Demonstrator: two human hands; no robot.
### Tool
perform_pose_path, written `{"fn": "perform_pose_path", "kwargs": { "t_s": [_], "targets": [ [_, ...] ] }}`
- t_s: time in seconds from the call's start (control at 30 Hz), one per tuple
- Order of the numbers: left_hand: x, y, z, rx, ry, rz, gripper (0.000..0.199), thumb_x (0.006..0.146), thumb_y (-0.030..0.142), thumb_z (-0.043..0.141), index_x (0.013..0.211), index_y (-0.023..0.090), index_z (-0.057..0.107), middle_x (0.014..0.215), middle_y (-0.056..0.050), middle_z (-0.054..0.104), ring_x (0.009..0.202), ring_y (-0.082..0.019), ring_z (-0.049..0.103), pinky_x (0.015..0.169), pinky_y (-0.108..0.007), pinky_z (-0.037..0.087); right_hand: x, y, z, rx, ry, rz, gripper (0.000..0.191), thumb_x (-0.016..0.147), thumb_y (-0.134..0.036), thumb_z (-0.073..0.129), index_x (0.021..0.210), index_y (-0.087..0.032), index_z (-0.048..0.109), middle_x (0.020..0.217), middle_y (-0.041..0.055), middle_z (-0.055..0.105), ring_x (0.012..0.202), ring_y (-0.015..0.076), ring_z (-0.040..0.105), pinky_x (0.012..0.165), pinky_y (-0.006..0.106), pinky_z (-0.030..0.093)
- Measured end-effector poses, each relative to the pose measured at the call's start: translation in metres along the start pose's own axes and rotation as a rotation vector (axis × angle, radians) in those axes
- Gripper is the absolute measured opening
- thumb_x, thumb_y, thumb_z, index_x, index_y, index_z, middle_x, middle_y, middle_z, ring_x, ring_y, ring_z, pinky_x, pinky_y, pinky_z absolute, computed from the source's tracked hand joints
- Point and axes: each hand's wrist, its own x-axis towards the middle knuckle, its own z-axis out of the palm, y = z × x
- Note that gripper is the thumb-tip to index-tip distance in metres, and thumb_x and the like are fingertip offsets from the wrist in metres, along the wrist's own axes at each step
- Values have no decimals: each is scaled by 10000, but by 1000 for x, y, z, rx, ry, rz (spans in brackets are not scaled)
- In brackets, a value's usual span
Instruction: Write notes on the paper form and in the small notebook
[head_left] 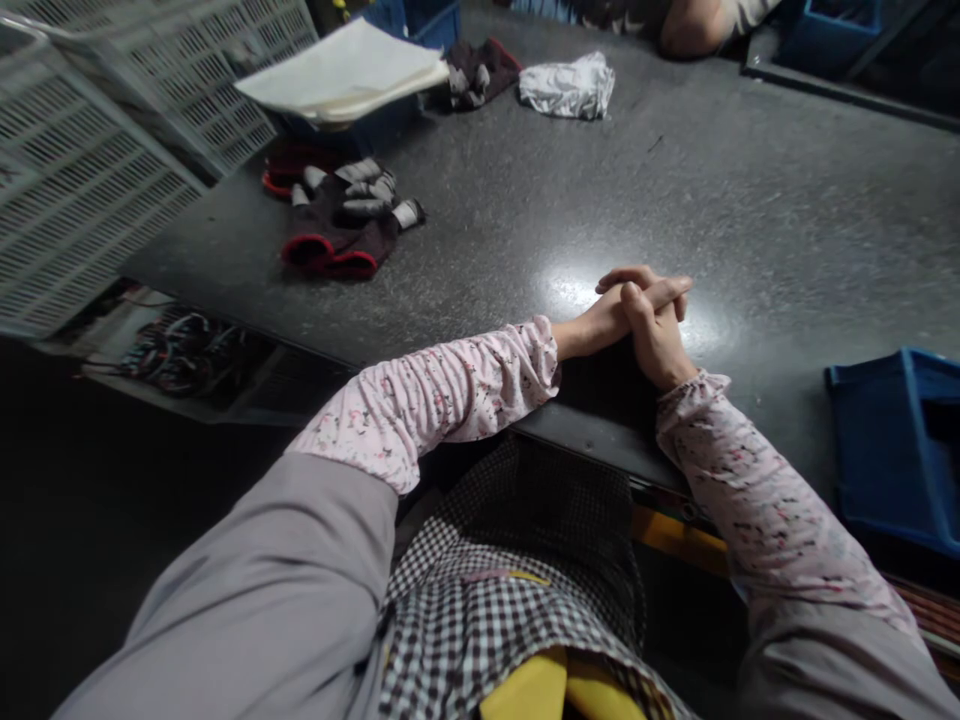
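My two hands rest clasped together on the dark grey table (750, 200) near its front edge. My right hand (660, 335) lies over my left hand (607, 315), fingers interlaced, with nothing held between them. Both forearms wear pink flowered sleeve covers. A pair of dark work gloves with red cuffs and grey fingertips (345, 220) lies on the table to the left, well apart from my hands.
White plastic crates (90, 150) stand at the left, with a stack of white sheets (345, 70) on a blue bin. A crumpled white cloth (568, 85) and another dark glove (476, 72) lie at the far edge. A blue bin (896, 450) sits at the right. Another person's arm (697, 25) is across the table.
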Motion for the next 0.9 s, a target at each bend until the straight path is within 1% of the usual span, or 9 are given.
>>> {"fn": "perform_pose_path", "kwargs": {
  "t_s": [0.2, 0.37, 0.5, 0.63, 0.73, 0.9],
  "targets": [
    [0, -1, 0, -25, 7, -4, 366, 972, 393, 458, 716, 149, 551, 769, -41, 532, 771, -148, 508, 832, -301, 391, 0, 2, -1, -1, -10, 26, 433, 995, -586, 457, 1020, -193, 637, 1029, 84, 654, 988, 202, 616, 921, 386, 501],
    [1, -2, -1, -15, -2, 4, 381, 960, 419, 483, 707, 142, 554, 760, -44, 528, 776, -152, 504, 827, -304, 389, 0, 3, -1, 10, -11, 32, 417, 989, -586, 474, 1016, -202, 633, 1024, 86, 655, 989, 204, 613, 917, 379, 497],
    [-1, 0, 0, 2, 1, 0, 389, 951, 446, 479, 731, 133, 552, 775, -53, 528, 785, -155, 505, 834, -314, 385, -1, 3, -1, -9, -15, 31, 453, 995, -607, 443, 1024, -192, 620, 1033, 75, 655, 999, 203, 618, 929, 396, 496],
    [-1, 1, 1, -17, 10, -3, 376, 947, 430, 484, 720, 138, 546, 763, -49, 521, 772, -155, 502, 830, -326, 384, -1, 2, -1, -9, -19, 36, 441, 1000, -601, 441, 1030, -198, 620, 1039, 68, 658, 1007, 193, 621, 932, 383, 492],
    [-1, 2, 0, -23, 9, -2, 365, 939, 424, 493, 716, 140, 546, 762, -46, 519, 775, -159, 500, 832, -337, 381, -1, 2, -1, 2, -11, 13, 415, 1005, -572, 455, 1024, -194, 627, 1026, 68, 659, 989, 183, 622, 911, 366, 495],
    [-1, 1, 0, -20, 6, -12, 372, 945, 428, 484, 728, 133, 547, 769, -50, 520, 778, -157, 506, 834, -326, 387, 0, 4, -1, 6, -18, 17, 411, 996, -583, 461, 1019, -211, 633, 1028, 70, 658, 991, 194, 618, 924, 381, 497]
  ]
}}
